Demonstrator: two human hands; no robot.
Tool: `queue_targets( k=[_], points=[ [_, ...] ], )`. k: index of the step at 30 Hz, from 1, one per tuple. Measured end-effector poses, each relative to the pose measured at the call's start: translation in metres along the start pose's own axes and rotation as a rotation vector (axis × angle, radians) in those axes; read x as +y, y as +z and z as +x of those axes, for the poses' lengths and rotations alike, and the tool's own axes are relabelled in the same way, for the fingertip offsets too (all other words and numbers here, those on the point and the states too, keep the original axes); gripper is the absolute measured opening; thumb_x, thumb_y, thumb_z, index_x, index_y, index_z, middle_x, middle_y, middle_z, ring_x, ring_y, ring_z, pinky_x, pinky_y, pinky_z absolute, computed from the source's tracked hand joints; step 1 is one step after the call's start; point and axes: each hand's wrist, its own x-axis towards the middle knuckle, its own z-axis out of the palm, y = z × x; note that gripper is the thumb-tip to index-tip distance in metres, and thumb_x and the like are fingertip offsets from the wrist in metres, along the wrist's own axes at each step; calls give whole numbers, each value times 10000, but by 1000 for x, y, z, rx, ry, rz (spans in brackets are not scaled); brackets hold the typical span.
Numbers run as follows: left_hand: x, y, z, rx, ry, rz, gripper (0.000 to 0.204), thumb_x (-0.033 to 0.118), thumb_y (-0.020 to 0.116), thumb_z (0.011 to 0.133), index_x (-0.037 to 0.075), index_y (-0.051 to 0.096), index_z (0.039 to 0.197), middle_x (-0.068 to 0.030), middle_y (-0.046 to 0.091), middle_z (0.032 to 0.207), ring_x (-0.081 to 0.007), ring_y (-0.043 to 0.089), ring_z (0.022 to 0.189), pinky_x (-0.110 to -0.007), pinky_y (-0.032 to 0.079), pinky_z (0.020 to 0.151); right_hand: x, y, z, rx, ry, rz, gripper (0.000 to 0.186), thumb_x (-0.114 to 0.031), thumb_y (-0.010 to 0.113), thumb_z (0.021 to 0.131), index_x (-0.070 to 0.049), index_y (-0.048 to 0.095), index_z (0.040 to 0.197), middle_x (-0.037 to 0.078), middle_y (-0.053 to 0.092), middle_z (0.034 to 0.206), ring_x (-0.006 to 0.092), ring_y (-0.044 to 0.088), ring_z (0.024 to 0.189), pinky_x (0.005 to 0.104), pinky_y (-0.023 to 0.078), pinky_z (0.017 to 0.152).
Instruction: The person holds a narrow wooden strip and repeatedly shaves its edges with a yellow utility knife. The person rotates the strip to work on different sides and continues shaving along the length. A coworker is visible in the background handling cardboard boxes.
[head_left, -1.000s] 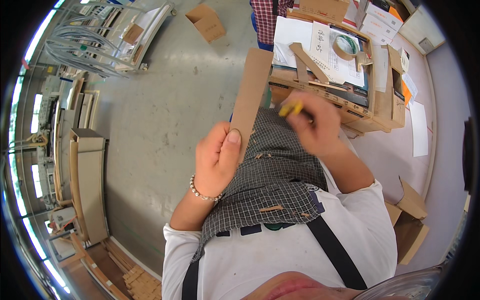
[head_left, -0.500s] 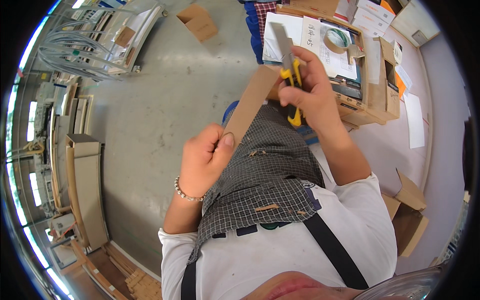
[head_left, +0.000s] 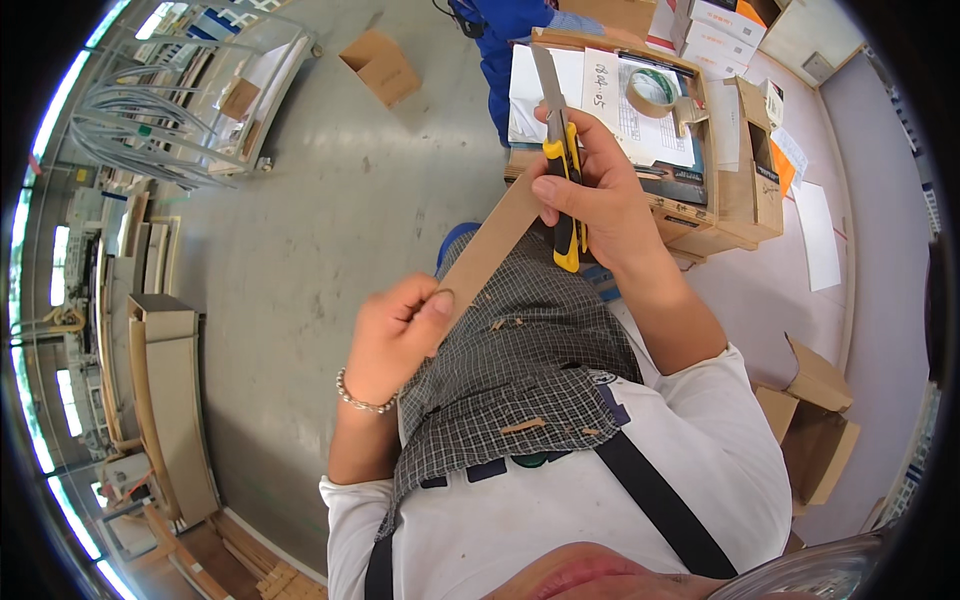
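Note:
A flat brown strip (head_left: 488, 243), apparently cardboard, slants up and away in front of my apron (head_left: 560, 310). My left hand (head_left: 398, 325) pinches its near end, thumb on top. In my right hand (head_left: 612, 200) is a yellow-and-black utility knife (head_left: 565, 195), its long blade extended and pointing away. The strip's far end lies against or just beside the right thumb and fingers; I cannot tell whether they grip it too. Small brown scraps (head_left: 523, 425) cling to the dark checked apron.
Ahead right, a wooden bench (head_left: 690, 207) holds papers (head_left: 600, 125) and a tape roll (head_left: 652, 92). A person in blue (head_left: 505, 65) is behind it. Cartons stand on the floor far ahead (head_left: 380, 68) and at right (head_left: 815, 440). A trolley (head_left: 250, 130) with grey hoses is far left.
My right hand with the knife has moved left and slightly down, bringing its fingers to the strip's far end. My left hand has shifted slightly left and nearer. The person in blue shows more.

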Motion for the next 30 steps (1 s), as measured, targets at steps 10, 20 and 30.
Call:
queue_targets(
  k=[10, 20, 30],
  points=[
    [-19, 35, 26, 133, 467, -672, 650, 433, 534, 945, 43, 328, 1423, -55, 559, 771, -165, 533, 681, -292, 447, 559, 40, 48, -5, 88, 81, 311, 426, -31, 643, 869, -71, 458, 1251, 48, 571, 879, 125, 550, 697, 260, 465, 640],
    [-16, 21, 16, 443, 671, -612, 332, 213, 473, 969, 20, 410, 1232, -82, 552, 693, -159, 509, 635, -299, 438, 625, 50, 53, -43, -190, -216, -533, 325, -147, 583, 944, -7, 554, 1236, 139, 645, 1041, 194, 642, 888, 293, 499, 796],
    [-8, 24, 9, 419, 592, -754, 336, 226, 476, 974, 15, 419, 1229, -76, 532, 680, -163, 500, 630, -301, 439, 615, 46, 51, -33, -168, -364, -716, 334, -106, 624, 902, -7, 572, 1217, 167, 655, 1030, 271, 663, 843, 315, 519, 752]
  ],
)
